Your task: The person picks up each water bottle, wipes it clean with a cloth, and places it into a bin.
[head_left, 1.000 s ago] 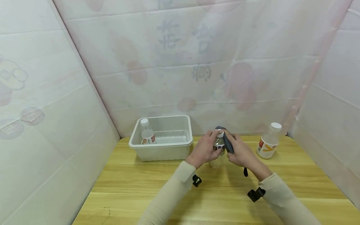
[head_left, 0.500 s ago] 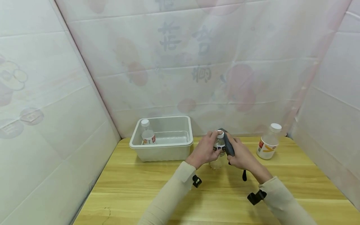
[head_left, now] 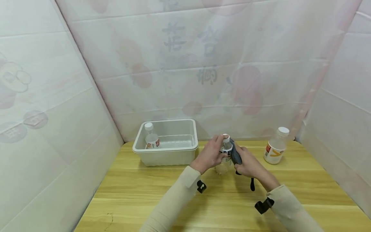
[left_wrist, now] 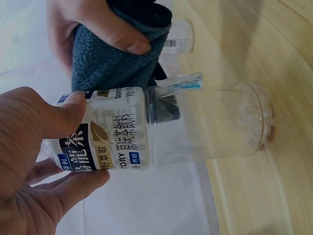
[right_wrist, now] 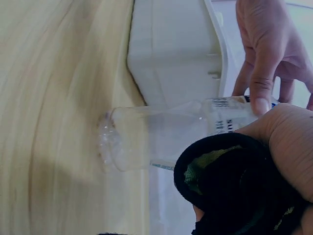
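clear bottle [left_wrist: 115, 134] upright on surface [head_left: 139, 187], left hand [head_left: 209, 155], fingers clamped round it, right hand [head_left: 248, 163], fingers clamped on cloth [left_wrist: 117, 58]

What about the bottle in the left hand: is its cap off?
No, a white cap sits on the bottle in the left hand.
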### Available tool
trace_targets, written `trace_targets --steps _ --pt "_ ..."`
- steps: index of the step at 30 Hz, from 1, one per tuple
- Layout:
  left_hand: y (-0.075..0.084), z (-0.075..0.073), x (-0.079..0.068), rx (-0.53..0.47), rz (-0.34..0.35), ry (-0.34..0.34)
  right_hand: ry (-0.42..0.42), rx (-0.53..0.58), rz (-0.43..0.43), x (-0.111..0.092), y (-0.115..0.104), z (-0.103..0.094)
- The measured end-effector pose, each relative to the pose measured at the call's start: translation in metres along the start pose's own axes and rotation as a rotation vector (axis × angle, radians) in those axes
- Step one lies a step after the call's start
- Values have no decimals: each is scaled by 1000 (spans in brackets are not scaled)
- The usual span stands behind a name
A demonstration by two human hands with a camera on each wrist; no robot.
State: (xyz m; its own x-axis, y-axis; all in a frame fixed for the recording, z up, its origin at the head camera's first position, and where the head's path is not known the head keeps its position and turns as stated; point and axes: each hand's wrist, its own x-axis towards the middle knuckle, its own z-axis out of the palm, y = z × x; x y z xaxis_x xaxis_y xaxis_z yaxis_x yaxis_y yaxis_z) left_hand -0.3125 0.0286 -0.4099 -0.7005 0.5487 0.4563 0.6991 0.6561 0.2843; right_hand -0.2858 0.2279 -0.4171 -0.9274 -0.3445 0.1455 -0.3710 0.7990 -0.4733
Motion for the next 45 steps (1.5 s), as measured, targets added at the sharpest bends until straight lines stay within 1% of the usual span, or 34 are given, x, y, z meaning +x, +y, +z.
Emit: trace_targets --steps 8,12,20,28,33,41,45 --pt "0 -2 2 4 8 3 -39 -4 35 -1 4 6" --pt "-1 -2 1 3 11 -3 -46 -18 29 -2 7 10" --pt "-3 0 -1 -1 3 -14 -102 -12 49 -3 13 19" --pt "-3 1 -1 -8 5 -18 -141 -16 64 -3 18 23" --pt "-3 1 0 -8 11 -18 -156 -12 71 -4 21 25" --pt "-1 0 0 -11 17 -19 -154 -16 62 -4 25 27" --pt "-2 0 0 -10 20 -13 -184 -25 71 -3 27 29"
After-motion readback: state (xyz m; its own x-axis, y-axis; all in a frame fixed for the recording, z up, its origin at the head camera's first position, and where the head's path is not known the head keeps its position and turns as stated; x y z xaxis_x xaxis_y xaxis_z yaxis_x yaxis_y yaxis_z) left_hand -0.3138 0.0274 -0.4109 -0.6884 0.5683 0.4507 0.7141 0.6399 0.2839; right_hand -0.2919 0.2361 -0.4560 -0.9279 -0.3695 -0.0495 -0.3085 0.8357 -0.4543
